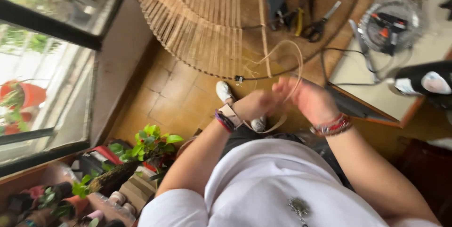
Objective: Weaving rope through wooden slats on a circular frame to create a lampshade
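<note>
Both hands meet above the lap, the left hand (256, 104) and right hand (308, 100) with fingers clamped on a thin cane strip (296, 62) that loops up and away toward the woven panel (197, 15).

Scissors (316, 25) lie on the woven mat (197, 15), right of pliers (298, 20).
</note>
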